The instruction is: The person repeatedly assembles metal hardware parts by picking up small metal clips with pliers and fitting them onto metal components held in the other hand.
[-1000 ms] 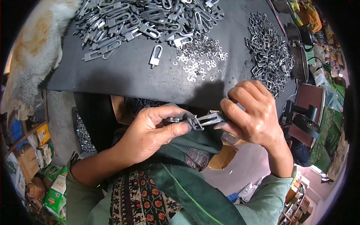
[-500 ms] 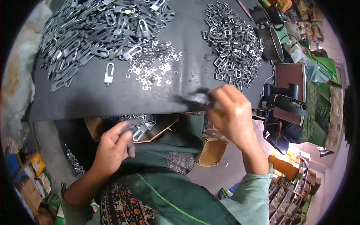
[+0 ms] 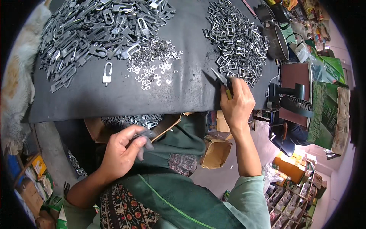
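My right hand [image 3: 238, 102] grips a pair of pliers [image 3: 225, 84] with a yellow handle. Their pointed metal jaws lie over the dark table, beside the near-left edge of a pile of small rectangular metal rings [image 3: 238, 42]. Below the table's front edge, my left hand [image 3: 124, 149] is closed, thumb against fingers. Its fingertips look dark grey, and what they pinch blends in with them. Just beyond that hand, a cardboard box [image 3: 166, 128] holds metal hook pieces [image 3: 133, 120].
A large heap of looped metal hook pieces [image 3: 95, 30] covers the table's far left. One hook piece [image 3: 107, 74] lies apart, left of scattered small C-shaped rings [image 3: 152, 63]. To the right stand a metal pot [image 3: 276, 41] and a small fan [image 3: 295, 105]. A cat [image 3: 23, 65] lies along the left edge.
My right hand has swung the pliers right and away, up to the rectangular rings; their jaws now point away from me. My left hand has shifted slightly right.
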Demonstrator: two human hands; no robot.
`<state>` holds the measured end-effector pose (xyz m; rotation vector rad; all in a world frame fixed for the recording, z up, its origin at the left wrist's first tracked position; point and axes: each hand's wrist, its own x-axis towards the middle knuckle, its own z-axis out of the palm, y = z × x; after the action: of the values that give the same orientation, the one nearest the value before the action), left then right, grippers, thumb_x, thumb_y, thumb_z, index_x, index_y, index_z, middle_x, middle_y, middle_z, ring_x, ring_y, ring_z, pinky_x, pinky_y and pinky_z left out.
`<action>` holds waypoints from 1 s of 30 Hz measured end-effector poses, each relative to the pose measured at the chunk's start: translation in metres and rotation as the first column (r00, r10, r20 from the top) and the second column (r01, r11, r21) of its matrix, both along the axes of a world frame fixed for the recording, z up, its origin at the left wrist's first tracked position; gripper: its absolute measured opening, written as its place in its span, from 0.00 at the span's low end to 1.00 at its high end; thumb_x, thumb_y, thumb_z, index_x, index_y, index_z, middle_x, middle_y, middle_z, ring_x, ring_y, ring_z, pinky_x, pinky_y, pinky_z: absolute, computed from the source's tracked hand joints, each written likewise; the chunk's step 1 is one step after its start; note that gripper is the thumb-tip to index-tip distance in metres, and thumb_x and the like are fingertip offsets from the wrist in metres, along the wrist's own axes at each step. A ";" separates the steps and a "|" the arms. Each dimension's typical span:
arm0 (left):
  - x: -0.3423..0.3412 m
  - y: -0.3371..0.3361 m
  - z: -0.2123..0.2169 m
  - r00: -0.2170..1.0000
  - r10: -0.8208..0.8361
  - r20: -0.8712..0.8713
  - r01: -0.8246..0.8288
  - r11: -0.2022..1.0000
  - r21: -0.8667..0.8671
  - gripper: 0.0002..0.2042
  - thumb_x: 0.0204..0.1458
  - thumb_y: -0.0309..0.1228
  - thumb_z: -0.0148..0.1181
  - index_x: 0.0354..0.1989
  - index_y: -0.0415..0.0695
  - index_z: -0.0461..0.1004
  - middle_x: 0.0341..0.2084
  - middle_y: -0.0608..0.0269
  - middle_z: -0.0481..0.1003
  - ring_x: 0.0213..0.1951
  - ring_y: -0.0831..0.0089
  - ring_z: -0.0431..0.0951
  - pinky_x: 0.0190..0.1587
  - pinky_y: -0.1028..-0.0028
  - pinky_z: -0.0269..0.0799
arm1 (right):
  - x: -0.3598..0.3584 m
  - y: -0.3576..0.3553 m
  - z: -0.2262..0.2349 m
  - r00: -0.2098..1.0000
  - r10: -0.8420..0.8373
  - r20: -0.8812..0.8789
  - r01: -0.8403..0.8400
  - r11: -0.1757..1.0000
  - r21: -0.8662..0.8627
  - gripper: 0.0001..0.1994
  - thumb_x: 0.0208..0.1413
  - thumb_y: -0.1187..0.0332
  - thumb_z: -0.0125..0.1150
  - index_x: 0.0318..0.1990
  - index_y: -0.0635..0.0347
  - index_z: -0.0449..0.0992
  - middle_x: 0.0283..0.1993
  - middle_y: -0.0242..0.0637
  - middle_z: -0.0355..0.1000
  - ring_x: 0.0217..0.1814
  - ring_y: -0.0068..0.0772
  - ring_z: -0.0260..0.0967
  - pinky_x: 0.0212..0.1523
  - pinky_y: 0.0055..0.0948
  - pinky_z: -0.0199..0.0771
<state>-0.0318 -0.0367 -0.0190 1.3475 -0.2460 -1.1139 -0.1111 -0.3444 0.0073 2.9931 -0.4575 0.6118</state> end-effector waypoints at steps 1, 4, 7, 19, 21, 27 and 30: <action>0.001 -0.002 0.004 0.999 -0.020 0.031 0.021 0.999 -0.030 0.09 0.62 0.26 0.51 0.46 0.35 0.74 0.26 0.65 0.77 0.22 0.85 0.69 0.26 0.82 0.66 | -0.003 -0.001 0.002 0.998 0.055 -0.007 -0.055 0.998 -0.021 0.12 0.39 0.74 0.66 0.34 0.60 0.72 0.28 0.41 0.67 0.30 0.47 0.69 0.32 0.41 0.69; 0.002 -0.014 0.020 0.997 0.003 0.078 -0.002 1.000 -0.014 0.08 0.61 0.25 0.53 0.43 0.35 0.76 0.26 0.67 0.77 0.22 0.86 0.69 0.26 0.82 0.65 | -0.003 0.018 0.014 0.993 0.108 -0.040 -0.098 0.976 0.196 0.12 0.40 0.76 0.67 0.33 0.61 0.71 0.28 0.42 0.67 0.30 0.47 0.68 0.30 0.39 0.68; 0.007 -0.023 0.030 0.994 0.053 0.098 -0.046 0.997 -0.068 0.07 0.61 0.25 0.55 0.43 0.35 0.75 0.24 0.68 0.75 0.23 0.85 0.69 0.27 0.81 0.66 | 0.000 0.064 0.039 0.990 0.111 -0.085 0.029 0.427 0.904 0.08 0.55 0.72 0.65 0.34 0.63 0.71 0.26 0.34 0.65 0.27 0.26 0.61 0.30 0.26 0.63; 0.014 -0.017 0.037 0.993 0.003 0.118 0.013 0.992 -0.129 0.06 0.59 0.25 0.58 0.37 0.33 0.75 0.22 0.62 0.74 0.24 0.80 0.73 0.29 0.77 0.69 | 0.009 0.091 0.036 0.791 0.610 -0.043 -0.309 0.459 0.833 0.10 0.55 0.70 0.64 0.33 0.65 0.68 0.25 0.44 0.64 0.27 0.51 0.65 0.29 0.40 0.65; 0.012 -0.017 0.035 0.999 -0.034 0.016 0.036 0.993 -0.116 0.06 0.58 0.24 0.59 0.35 0.33 0.75 0.22 0.60 0.74 0.23 0.76 0.74 0.28 0.76 0.69 | 0.004 0.095 0.036 0.794 0.602 -0.081 -0.263 0.461 0.847 0.10 0.56 0.70 0.63 0.33 0.64 0.68 0.25 0.44 0.63 0.26 0.51 0.64 0.28 0.39 0.64; 0.004 -0.014 0.016 0.488 0.111 0.865 0.045 0.987 -0.152 0.09 0.55 0.21 0.59 0.44 0.35 0.72 0.22 0.58 0.73 0.18 0.67 0.72 0.22 0.75 0.68 | 0.012 0.105 0.053 0.821 0.513 -0.252 0.247 0.079 0.966 0.13 0.60 0.63 0.61 0.38 0.66 0.71 0.26 0.46 0.65 0.29 0.49 0.64 0.33 0.34 0.67; 0.013 -0.004 0.029 0.969 -0.127 -0.214 0.102 0.987 -0.120 0.12 0.60 0.23 0.53 0.52 0.35 0.71 0.22 0.65 0.72 0.17 0.80 0.70 0.21 0.80 0.65 | 0.033 0.087 0.071 0.637 0.699 -0.324 -0.111 0.500 0.859 0.18 0.56 0.58 0.65 0.40 0.67 0.72 0.28 0.45 0.68 0.32 0.50 0.68 0.35 0.36 0.69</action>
<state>-0.0190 -0.0409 0.0104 1.1139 -0.2193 -1.3189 -0.0784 -0.2573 0.0785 3.8227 0.2252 -0.9914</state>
